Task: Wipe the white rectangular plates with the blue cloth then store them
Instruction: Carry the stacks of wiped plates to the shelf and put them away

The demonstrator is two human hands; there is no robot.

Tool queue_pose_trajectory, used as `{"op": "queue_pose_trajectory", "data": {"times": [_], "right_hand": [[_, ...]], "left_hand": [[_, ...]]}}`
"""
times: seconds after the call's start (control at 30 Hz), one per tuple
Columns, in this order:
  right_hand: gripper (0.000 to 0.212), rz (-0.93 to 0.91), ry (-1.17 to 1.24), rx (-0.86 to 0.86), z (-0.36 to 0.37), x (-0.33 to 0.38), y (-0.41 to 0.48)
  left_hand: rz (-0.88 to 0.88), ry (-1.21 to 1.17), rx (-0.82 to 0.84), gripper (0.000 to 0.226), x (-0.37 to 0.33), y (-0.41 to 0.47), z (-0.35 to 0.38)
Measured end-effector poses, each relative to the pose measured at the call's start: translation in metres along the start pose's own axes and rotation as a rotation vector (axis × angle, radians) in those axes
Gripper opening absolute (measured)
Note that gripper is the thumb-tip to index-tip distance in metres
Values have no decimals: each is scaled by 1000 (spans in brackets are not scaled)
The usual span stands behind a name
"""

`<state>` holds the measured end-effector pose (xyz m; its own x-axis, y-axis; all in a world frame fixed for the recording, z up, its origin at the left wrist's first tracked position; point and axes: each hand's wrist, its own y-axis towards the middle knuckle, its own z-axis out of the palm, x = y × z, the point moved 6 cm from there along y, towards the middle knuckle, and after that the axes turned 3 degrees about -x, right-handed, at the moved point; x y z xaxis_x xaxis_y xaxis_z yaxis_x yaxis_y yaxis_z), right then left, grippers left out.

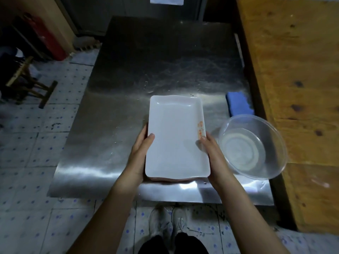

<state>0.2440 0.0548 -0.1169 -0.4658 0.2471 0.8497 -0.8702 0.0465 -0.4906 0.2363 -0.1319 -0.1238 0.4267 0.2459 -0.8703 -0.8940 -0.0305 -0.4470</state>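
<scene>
A stack of white rectangular plates [176, 136] is at the near middle of the steel table; the top one has an orange smear on its right rim. My left hand [142, 153] grips the stack's left edge, thumb on the rim. My right hand [213, 153] grips the right edge, thumb on the rim below the smear. Whether the stack rests on the table or is lifted I cannot tell. The folded blue cloth [239, 103] lies on the table to the right, apart from both hands.
A clear plastic bowl [252, 149] with a little water sits just right of my right hand. The steel table [146, 70] stretches away ahead. A wooden bench top [297, 70] borders the right side. A stool [27, 83] stands on the tiled floor at left.
</scene>
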Motion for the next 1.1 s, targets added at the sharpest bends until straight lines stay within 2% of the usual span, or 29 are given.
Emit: {"op": "queue_pose_trajectory", "data": {"times": [0.03,0.13,0.3,0.43,0.5,0.57,0.6,0.63,0.7,0.77,0.83,0.93,1.0,1.1], "right_hand": [[55,10,24,30,3,-1,2],[84,110,122,56,4,-12,10],[85,112,162,114,4,-17,22],[78,36,170,89,7,-11,24],[79,-1,132,56,9,-1,25],[70,26,120,68,9,2,24],[72,43,114,76,11,4,22],[79,58,91,77,12,5,22],[99,39,39,106,15,7,22],[107,8,2,110,17,9,24],[99,-32,-46,103,15,11,28],[87,-107,-156,87,16,19,24],[78,-84,-145,91,13,16,18],[73,-89,-111,134,11,15,12]], "left_hand": [[9,-4,33,64,1,1,1],[26,-4,72,79,5,6,1],[-150,-184,150,101,20,14,2],[-145,-194,147,111,19,21,1],[-92,-160,128,99,12,22,3],[-74,-151,103,79,4,21,7],[-81,-159,85,71,2,18,9],[-97,-168,66,62,2,17,10],[-119,-181,81,28,1,12,12],[-94,-164,97,40,-5,12,14],[2,-124,122,48,-13,13,14],[80,-49,253,82,-20,12,14],[78,-17,327,89,-19,8,14],[83,-15,330,93,-20,1,13]]}}
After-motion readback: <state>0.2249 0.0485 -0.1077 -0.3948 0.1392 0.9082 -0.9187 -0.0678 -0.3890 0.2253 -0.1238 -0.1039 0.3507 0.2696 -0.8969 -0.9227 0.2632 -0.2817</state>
